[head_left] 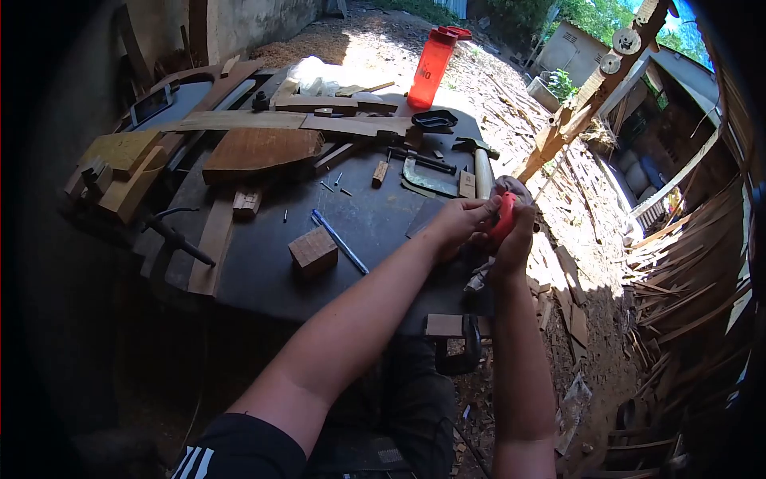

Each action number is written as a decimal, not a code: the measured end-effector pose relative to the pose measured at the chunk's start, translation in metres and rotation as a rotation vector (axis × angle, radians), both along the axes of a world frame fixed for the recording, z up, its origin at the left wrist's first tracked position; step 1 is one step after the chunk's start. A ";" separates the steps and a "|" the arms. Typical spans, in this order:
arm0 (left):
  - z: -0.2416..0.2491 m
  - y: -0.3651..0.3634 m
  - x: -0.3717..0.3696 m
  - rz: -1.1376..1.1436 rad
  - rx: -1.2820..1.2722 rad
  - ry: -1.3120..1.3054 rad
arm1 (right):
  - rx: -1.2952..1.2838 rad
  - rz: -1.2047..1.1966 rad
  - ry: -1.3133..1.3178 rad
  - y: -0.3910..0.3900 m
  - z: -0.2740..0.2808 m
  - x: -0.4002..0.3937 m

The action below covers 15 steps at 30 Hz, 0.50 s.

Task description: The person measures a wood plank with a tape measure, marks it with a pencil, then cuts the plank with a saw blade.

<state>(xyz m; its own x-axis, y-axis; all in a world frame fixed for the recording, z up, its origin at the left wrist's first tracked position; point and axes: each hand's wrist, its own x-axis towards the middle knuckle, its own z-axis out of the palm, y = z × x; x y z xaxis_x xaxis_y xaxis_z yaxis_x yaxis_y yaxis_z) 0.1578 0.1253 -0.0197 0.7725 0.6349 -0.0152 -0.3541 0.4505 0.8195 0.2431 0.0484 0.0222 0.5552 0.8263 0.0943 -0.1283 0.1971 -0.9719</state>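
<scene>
Over the right edge of the table, both hands meet around a small red rounded object point(505, 214). My left hand point(459, 223) reaches in from the left, its thumb and fingers closed at the object's side. From below, my right hand point(513, 243) wraps it with the fingers curled. A greyish crumpled piece point(512, 188) shows just beyond the fingertips. What kind of thing the red object is, I cannot tell. Close behind the hands lie a hammer point(483, 169), a small wooden block point(467, 184) and a metal C-clamp point(425, 177).
A blue pen point(340, 241) and a wooden cube point(313, 251) lie left of my forearm on the dark table point(263, 271). Boards and a thick wood slab point(259, 152) fill the back left. A red bottle point(432, 70) stands at the far edge. Another clamp point(463, 351) grips the near edge.
</scene>
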 end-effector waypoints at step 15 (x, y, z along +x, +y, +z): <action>0.017 0.024 -0.019 0.658 0.243 0.286 | 0.036 -0.235 -0.187 -0.037 0.046 0.020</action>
